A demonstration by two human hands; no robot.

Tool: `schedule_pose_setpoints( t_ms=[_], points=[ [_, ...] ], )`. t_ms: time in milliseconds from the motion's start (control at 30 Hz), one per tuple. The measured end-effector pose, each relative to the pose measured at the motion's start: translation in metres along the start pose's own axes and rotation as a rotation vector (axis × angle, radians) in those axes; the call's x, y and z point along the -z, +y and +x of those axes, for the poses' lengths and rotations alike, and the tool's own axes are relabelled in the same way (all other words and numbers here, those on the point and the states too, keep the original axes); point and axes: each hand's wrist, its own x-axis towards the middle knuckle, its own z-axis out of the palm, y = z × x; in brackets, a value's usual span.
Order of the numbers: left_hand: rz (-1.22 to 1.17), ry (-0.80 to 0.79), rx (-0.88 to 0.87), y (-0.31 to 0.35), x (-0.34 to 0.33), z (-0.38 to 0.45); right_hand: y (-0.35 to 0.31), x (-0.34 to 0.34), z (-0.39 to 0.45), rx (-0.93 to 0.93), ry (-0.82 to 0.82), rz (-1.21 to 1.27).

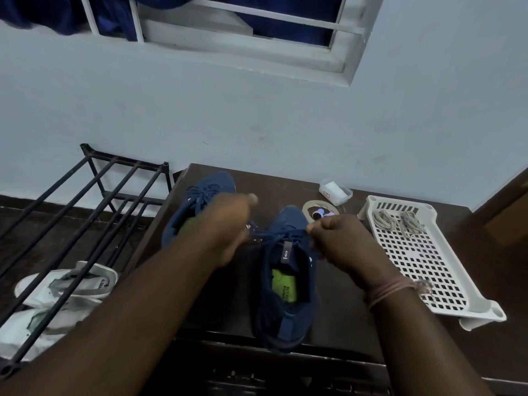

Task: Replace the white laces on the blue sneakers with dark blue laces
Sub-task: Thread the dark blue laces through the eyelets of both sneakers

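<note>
Two blue sneakers stand on a dark brown table (337, 318). The near sneaker (285, 284) shows a lime insole and carries a dark blue lace (278, 234) across its upper eyelets. My left hand (228, 227) grips one end of that lace at the shoe's left. On the shoe's right, my right hand (340, 241) pinches the other end. The lace runs taut between them. Behind my left hand lies the far sneaker (200, 201), laced in dark blue. Two bundles of white laces (397, 221) lie in a white perforated tray (428, 258) at the right.
A roll of tape (320, 210) and a small clear plastic box (335, 192) sit at the table's back. A black metal shoe rack (85, 212) stands at the left with white sneakers (57, 292) beneath its bars. A wall with a window is behind.
</note>
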Motion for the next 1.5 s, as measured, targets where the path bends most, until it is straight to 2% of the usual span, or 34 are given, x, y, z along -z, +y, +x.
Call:
schedule_pose_setpoints(
  t_ms=[67, 100, 133, 200, 267, 333, 433, 500, 633, 700, 833, 900, 1100, 1267, 1400, 1500],
  points=[
    [0.498, 0.030, -0.317, -0.013, -0.009, -0.009, -0.010, -0.006, -0.002, 0.043, -0.069, 0.112],
    [0.605, -0.011, -0.500, -0.016, -0.011, -0.014, -0.014, -0.007, -0.003, 0.076, -0.122, 0.163],
    [0.651, -0.087, -0.613, -0.019, -0.011, -0.014, -0.017, -0.008, -0.004, 0.111, -0.165, 0.212],
    [0.689, -0.182, -0.714, -0.020, -0.008, -0.008, -0.020, -0.008, -0.007, 0.142, -0.159, 0.287],
    [0.743, -0.163, -0.731, -0.022, -0.004, 0.000, -0.017, -0.005, -0.008, 0.108, -0.085, 0.296],
    [0.718, -0.052, -0.728, -0.023, -0.005, 0.004, -0.015, -0.001, -0.008, 0.110, -0.035, 0.132],
    [0.634, 0.046, -0.653, -0.028, -0.012, 0.004, -0.014, -0.001, -0.014, 0.150, -0.196, -0.192],
    [0.651, 0.018, -0.563, -0.031, -0.016, 0.005, -0.016, -0.009, -0.017, 0.201, -0.249, -0.405],
    [0.710, -0.031, -0.499, -0.039, -0.020, 0.006, -0.023, -0.021, -0.016, 0.329, -0.175, -0.696],
    [0.768, -0.040, -0.510, -0.041, -0.020, 0.005, -0.021, -0.019, -0.012, 0.269, -0.188, -0.699],
    [1.209, 0.082, -0.665, -0.047, -0.019, 0.000, -0.013, -0.004, -0.013, 0.158, -0.183, -0.557],
    [1.303, 0.130, -0.717, -0.053, -0.021, -0.001, -0.013, 0.001, -0.014, 0.133, -0.212, -0.530],
    [1.369, 0.155, -0.723, -0.065, -0.028, 0.000, -0.016, -0.006, -0.015, 0.151, -0.230, -0.539],
    [1.497, 0.296, -0.801, -0.066, -0.038, -0.008, -0.015, -0.007, -0.015, 0.157, -0.235, -0.536],
    [1.511, 0.346, -0.775, -0.068, -0.039, -0.009, -0.011, 0.001, -0.014, 0.099, -0.234, -0.463],
    [1.455, 0.323, -0.732, -0.068, -0.039, -0.008, -0.009, 0.003, -0.012, 0.086, -0.250, -0.415]
  ],
)
